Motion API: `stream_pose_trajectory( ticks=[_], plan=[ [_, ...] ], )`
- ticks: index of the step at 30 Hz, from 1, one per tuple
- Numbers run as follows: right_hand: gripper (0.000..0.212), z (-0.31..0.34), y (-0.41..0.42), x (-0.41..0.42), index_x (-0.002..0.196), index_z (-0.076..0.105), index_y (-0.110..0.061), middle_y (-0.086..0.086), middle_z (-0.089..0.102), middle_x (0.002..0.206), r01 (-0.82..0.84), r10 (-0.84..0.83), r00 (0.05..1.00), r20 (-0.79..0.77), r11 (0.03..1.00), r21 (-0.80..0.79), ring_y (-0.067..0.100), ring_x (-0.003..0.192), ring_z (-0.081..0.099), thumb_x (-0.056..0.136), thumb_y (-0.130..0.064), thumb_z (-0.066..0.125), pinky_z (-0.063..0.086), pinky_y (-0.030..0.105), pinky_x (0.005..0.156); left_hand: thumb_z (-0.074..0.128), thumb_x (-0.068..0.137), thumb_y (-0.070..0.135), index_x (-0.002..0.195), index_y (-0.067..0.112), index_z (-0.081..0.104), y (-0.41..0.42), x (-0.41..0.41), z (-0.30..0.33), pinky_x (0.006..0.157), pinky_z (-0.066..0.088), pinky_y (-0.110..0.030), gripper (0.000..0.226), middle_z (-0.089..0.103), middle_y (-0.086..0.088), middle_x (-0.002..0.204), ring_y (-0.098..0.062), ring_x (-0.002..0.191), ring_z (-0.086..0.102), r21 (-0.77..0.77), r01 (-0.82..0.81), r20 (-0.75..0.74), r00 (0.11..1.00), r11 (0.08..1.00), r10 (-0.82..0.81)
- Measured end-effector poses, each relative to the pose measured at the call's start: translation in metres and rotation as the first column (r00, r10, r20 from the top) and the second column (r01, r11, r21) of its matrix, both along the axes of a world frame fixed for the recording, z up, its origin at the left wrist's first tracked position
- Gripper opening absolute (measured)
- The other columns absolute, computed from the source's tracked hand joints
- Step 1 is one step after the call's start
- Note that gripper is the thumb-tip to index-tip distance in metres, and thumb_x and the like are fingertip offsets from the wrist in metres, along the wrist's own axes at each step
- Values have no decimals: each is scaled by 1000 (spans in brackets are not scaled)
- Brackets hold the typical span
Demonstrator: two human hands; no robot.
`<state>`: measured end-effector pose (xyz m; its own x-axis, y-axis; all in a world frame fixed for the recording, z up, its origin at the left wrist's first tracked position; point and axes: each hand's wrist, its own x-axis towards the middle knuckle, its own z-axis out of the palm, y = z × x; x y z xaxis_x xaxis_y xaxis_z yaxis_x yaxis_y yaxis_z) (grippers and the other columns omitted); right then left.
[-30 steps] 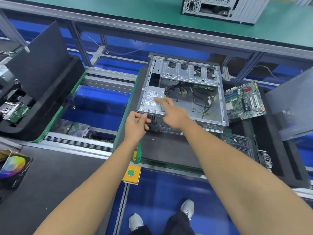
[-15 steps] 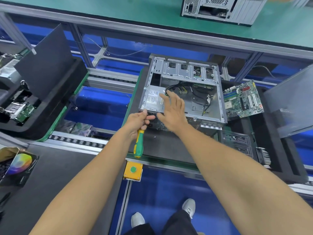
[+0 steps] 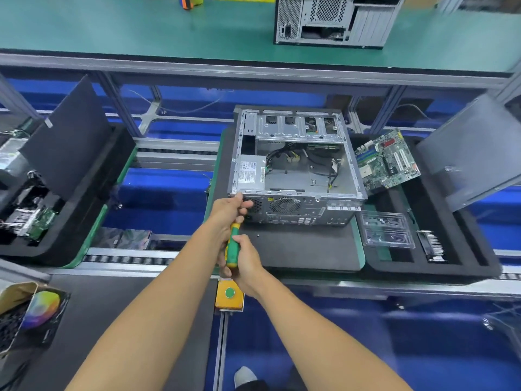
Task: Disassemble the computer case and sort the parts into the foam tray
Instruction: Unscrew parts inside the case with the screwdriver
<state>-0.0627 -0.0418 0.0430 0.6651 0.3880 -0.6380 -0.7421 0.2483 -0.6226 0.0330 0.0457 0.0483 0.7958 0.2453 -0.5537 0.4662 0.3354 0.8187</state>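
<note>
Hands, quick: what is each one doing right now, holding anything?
Left hand: closed around the front of the screwdriver, near the computer case.
Right hand: closed around the screwdriver's green and yellow handle.

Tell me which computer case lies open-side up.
The silver computer case on the dark mat before the person, its cables exposed; the other grey case stands closed on the far green bench.

one head-worn view looks steeply down, close over the workbench (image 3: pixel 296 249).
</note>
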Motion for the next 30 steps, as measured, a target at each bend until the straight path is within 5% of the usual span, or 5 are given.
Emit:
stream_pose_trajectory(
  ticks=[8, 15, 19, 22, 30],
  plan=[
    [38, 20, 14, -3, 92, 64, -14, 2, 66, 60, 90, -108, 990, -94, 980, -176, 13, 45, 53, 104, -42, 40, 39, 23, 43, 73, 94, 28, 78, 11, 73, 6, -28, 3, 62, 54, -31, 24, 69, 1, 64, -13, 63, 63, 527, 68, 16, 996, 847, -90],
    [45, 14, 16, -6, 96, 68, -25, 1, 72, 101, 67, 77, 979, 188, 750, -658, 24, 93, 66, 99, -53, 34, 52, 38, 76, 66, 100, 14, 95, 3, 69, -3, -33, 7, 51, 56, -28, 13, 70, -9, 62, -17, 53, 65, 127, -18, -21, 1000, 992, 21],
    [31, 11, 7, -14, 85, 60, -16, 4, 63, 72, 153, -156, 988, -11, 979, -133, 15, 51, 52, 95, -41, 44, 42, 25, 47, 60, 103, 8, 98, 1, 69, -5, -29, 12, 45, 52, -25, 12, 67, -10, 63, -13, 46, 58, 56, -55, -51, 997, 997, 57],
    [32, 5, 1, -24, 86, 60, -16, 4, 57, 66, 199, -166, 968, -191, 965, 170, 14, 46, 42, 95, -40, 42, 35, 23, 43, 54, 104, 4, 99, 1, 68, -6, -27, 18, 42, 48, -23, 15, 62, -8, 60, -13, 46, 52, -10, -79, -82, 994, 997, 78],
    [13, -7, 6, -18, 90, 52, -16, 6, 58, 68, 205, -215, 977, -13, 946, -252, 10, 48, 44, 98, -25, 51, 31, 25, 45, 49, 109, 24, 116, 7, 55, -11, -31, 12, 69, 54, -31, 19, 74, -14, 96, -22, 80, 68, 239, 123, -28, 992, 963, -120]
  ],
)
